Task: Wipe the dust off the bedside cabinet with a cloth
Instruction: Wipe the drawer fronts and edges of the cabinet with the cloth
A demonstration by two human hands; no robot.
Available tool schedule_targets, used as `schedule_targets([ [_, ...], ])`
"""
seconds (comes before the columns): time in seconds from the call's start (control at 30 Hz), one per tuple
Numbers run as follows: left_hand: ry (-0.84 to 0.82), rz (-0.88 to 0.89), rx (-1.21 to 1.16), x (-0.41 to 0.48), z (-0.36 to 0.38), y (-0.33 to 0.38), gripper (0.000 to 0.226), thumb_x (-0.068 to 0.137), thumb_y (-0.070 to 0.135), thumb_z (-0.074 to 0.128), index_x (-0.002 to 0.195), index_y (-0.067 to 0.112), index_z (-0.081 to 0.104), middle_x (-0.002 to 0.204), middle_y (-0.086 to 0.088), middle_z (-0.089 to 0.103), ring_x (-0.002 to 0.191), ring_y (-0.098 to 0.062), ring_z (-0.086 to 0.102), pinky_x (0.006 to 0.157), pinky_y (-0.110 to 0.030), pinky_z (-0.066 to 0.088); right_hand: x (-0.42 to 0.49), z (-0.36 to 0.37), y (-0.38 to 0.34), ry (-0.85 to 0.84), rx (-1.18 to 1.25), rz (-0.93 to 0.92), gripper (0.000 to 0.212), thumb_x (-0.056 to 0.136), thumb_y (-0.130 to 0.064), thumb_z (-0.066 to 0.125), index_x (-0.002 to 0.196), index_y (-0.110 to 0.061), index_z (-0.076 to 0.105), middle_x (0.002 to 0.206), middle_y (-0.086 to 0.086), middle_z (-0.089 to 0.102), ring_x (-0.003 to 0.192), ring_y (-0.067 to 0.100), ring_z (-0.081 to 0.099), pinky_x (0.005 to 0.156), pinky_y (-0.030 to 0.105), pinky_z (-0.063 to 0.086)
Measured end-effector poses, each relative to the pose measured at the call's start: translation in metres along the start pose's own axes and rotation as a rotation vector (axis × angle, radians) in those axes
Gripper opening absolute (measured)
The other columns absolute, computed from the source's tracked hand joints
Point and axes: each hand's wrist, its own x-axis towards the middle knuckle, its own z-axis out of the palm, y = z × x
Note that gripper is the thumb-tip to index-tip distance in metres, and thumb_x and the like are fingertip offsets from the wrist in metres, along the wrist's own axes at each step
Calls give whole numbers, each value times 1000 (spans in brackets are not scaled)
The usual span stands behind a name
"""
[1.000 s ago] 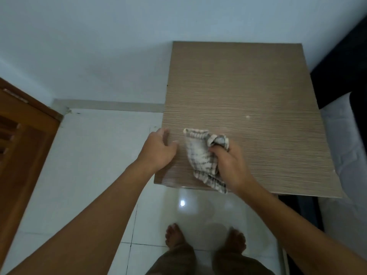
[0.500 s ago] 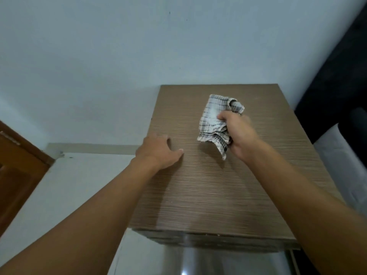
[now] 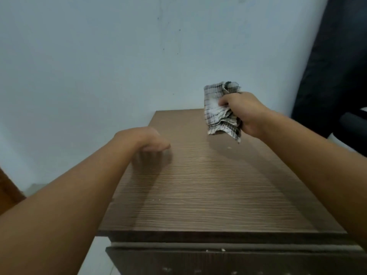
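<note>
Lifted since the earlier frame, the left hand (image 3: 148, 140) is held over the cabinet (image 3: 208, 187) top at 10 o'clock, fingers loosely curled, blurred, holding nothing. Farther, at 1 o'clock, the checked cloth (image 3: 217, 114) is clamped by the fingers of the right hand (image 3: 245, 112), above the far edge.

Both forearms extended; left hand (image 3: 145, 142) droops at wrist, fingers loose, blurred; right hand (image 3: 245, 113) raised, fist clenched round cloth (image 3: 215, 114).
</note>
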Motion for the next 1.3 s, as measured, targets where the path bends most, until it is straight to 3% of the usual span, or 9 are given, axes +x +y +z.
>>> schedule_targets([
  [0.17, 136, 47, -81, -32, 13, -28, 42, 89, 37, 47, 110, 7, 66, 121, -13, 63, 105, -30, 59, 89, -32, 45, -36, 12, 4, -22, -439, -309, 16, 88, -9, 51, 88, -16, 65, 80, 1, 69, 77, 16, 67, 67, 30, 55],
  [0.33, 165, 123, -273, -73, 34, -54, 39, 98, 31, 41, 120, 9, 64, 122, -10, 61, 108, -25, 57, 84, -29, 37, -58, 45, 35, -69, -786, -435, 22, 88, -42, 58, 103, -26, 65, 96, -6, 70, 91, 18, 65, 76, 29, 50],
  [0.47, 267, 157, -549, -100, 58, -80, 35, 99, 27, 38, 91, 11, 68, 97, -3, 64, 86, -15, 58, 65, -27, 40, -77, 76, 54, -201, -1025, -351, 33, 95, -23, 45, 125, -25, 59, 129, 8, 61, 117, 30, 56, 91, 32, 43],
  [0.53, 343, 87, -764, -112, 72, -90, 35, 98, 27, 40, 88, 10, 68, 94, -4, 66, 87, -18, 60, 69, -30, 43, -88, 91, 59, -224, -1091, -346, 36, 94, -19, 41, 125, -22, 58, 131, 12, 59, 118, 32, 54, 97, 36, 43],
  [0.67, 224, -57, -1384, -133, 93, -104, 28, 99, 21, 40, 106, 8, 64, 95, -5, 68, 87, -17, 64, 72, -31, 52, -112, 113, 60, -330, -1096, -457, 34, 93, -16, 42, 120, -20, 62, 126, 12, 62, 113, 32, 56, 90, 32, 42],
  [0.8, 149, -49, -1676, -145, 101, -116, 39, 101, 21, 31, 115, -1, 61, 101, -15, 69, 91, -23, 66, 78, -34, 53, -152, 111, 61, -483, -1041, -563, 32, 95, -16, 43, 121, -20, 61, 118, 10, 66, 103, 26, 59, 79, 29, 41],
  [0.93, 205, -25, -1651, -153, 106, -116, 38, 100, 20, 32, 107, 1, 64, 101, -14, 71, 93, -24, 67, 83, -37, 54, -204, 90, 63, -534, -1003, -635, 39, 98, -17, 41, 134, -28, 53, 105, 2, 68, 75, 4, 55, 68, 24, 44],
  [1.07, 337, -37, -1555, -162, 117, -108, 28, 94, 18, 42, 92, 8, 68, 94, -8, 73, 92, -21, 69, 84, -35, 55, -257, 71, 68, -515, -994, -737, 41, 94, -12, 46, 131, -29, 52, 124, -4, 63, 108, 13, 56, 93, 34, 46],
  [1.3, 468, -99, -1526, -177, 147, -100, 23, 92, 33, 55, 83, 17, 69, 92, -6, 73, 90, -21, 69, 84, -36, 56, -287, 47, 108, -340, -689, -654, 39, 95, -10, 50, 126, -33, 53, 115, -15, 61, 99, 0, 55, 86, 25, 49],
])
